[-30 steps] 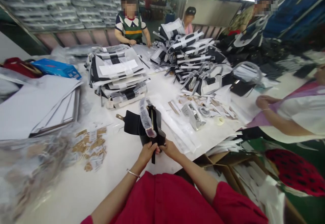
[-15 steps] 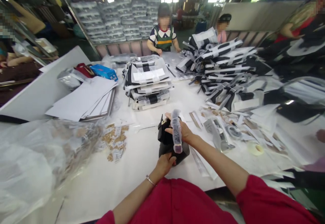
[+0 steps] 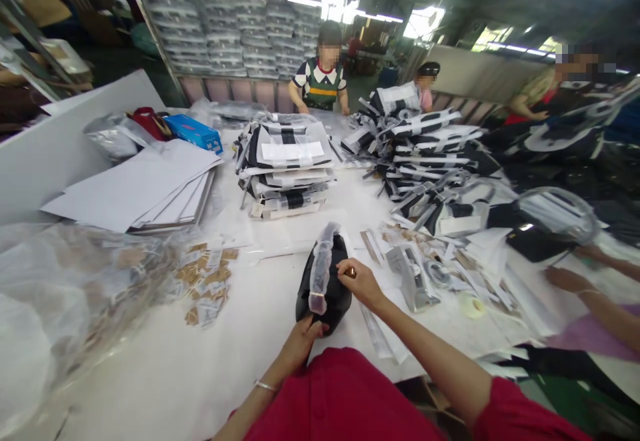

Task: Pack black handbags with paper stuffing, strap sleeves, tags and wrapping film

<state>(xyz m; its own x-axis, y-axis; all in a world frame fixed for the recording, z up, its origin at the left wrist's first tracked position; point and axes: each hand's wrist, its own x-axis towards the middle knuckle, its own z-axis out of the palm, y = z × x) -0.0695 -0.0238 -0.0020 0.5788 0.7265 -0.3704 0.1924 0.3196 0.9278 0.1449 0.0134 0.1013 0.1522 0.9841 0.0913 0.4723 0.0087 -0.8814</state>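
A black handbag (image 3: 336,294) stands on the white table just in front of me, its handle (image 3: 321,268) wrapped in clear plastic film. At the bag's near end, my left hand (image 3: 305,336) is closed on its lower edge, thumb on top. My right hand (image 3: 359,281) is at the bag's right side, fingers pinched around a small gold-coloured piece (image 3: 353,272). Whether that piece is attached to the bag I cannot tell.
Ahead is a stack of wrapped bags (image 3: 290,161), with a larger pile (image 3: 430,154) to its right. Paper tags (image 3: 207,281), white boards (image 3: 135,181) and plastic sheeting (image 3: 55,308) lie left. A tape roll (image 3: 473,304) and a co-worker's hands (image 3: 567,280) are at right.
My right hand has moved from across the bag's top to its right side and now pinches a small piece. The bag has turned more upright, showing its opening side and wrapped handle. My view has shifted right.
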